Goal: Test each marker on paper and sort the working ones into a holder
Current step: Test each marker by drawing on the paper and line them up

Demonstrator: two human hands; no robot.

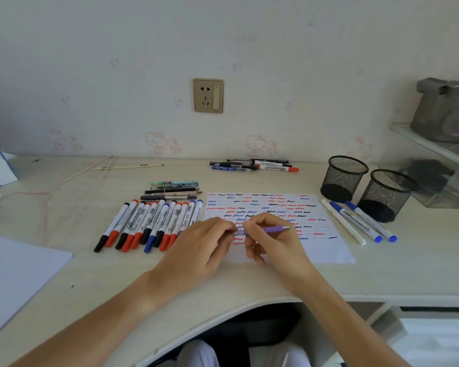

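Observation:
A purple pen (272, 229) lies level above the test paper (326, 250), which is covered in red, blue and black squiggles. My right hand (270, 242) grips the pen's barrel. My left hand (204, 245) pinches the pen's clear cap end (237, 232). A row of several red, black and blue markers (149, 226) lies left of the paper. Two black mesh holders (343, 178) (387, 196) stand at the right, both appearing empty. Three markers (363, 221) lie between the paper and the holders.
Several pens (174, 190) lie behind the marker row, and another pile of pens (255, 165) sits near the wall. White sheets (16, 276) lie at the left edge. A clear shelf unit (435, 152) stands at the right. A thin cable (72, 176) crosses the desk's back left.

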